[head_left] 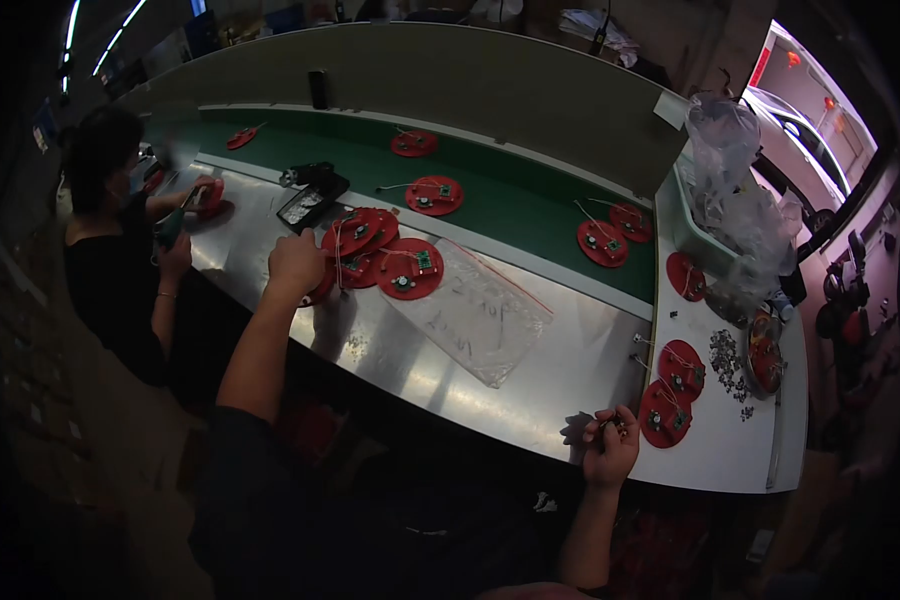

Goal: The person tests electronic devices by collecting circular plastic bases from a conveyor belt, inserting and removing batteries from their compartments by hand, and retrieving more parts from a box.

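My left hand [297, 262] is closed, knuckles up, at the left edge of a pile of red discs [353, 231]. Its fingertips are hidden, so what they grip cannot be made out. Beside the pile, a red disc [410, 268] carries a small green circuit board and thin wires. My right hand [611, 447], palm up with curled fingers, holds several small dark metallic pieces, too small to name, at the bench's front edge. Just right of it, two red discs [667, 414] with boards and wires overlap.
A clear plastic bag [480, 322] lies mid-bench near a black tray [312, 205]. More red discs rest on the green belt [510, 200]. Loose small metal parts [728, 365] lie at right, by a bin [682, 205] with plastic bags. A co-worker [110, 240] holds a tool at left.
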Demonstrator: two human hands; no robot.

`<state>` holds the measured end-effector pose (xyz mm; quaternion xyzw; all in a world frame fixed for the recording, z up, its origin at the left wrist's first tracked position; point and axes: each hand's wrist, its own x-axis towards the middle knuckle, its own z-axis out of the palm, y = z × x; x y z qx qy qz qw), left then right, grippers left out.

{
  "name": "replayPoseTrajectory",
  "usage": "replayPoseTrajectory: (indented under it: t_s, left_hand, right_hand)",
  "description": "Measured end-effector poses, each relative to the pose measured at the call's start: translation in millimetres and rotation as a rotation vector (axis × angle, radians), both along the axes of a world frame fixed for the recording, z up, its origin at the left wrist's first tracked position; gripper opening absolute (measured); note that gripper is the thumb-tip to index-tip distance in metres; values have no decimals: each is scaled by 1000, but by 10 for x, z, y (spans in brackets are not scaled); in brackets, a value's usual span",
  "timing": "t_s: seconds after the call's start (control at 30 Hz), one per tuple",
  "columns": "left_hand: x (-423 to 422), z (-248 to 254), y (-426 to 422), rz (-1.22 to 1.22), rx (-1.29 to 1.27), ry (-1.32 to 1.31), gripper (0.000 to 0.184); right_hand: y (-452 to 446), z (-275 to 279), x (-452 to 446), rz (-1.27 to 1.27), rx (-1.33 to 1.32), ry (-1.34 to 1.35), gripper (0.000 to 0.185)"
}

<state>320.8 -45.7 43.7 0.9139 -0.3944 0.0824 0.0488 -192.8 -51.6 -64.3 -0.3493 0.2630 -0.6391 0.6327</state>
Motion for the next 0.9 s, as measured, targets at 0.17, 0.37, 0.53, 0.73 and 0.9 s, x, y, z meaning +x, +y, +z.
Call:
replayPoseTrajectory:
  t_s: [0.17, 0.37, 0.53, 0.73, 0.9]
  left_hand:
    - [-369, 260, -392, -366, -231, 63, 37]
    - [-602, -14, -1712, -638, -157, 201, 41]
    - [-850, -224, -2481, -441, 17, 252, 41]
    - [-856, -479, -2723, -529, 129, 128, 44]
    - [-996, -409, -2649, -555, 102, 153, 40]
  right_hand:
    - [4, 46, 52, 0, 50, -10, 33]
    - [-6, 47, 37, -9, 87, -1, 33]
    - [-16, 31, 34, -10, 73, 16, 33]
    - [-12, 52, 41, 0, 57, -6, 33]
    - [1, 13, 23, 2, 76, 18, 32]
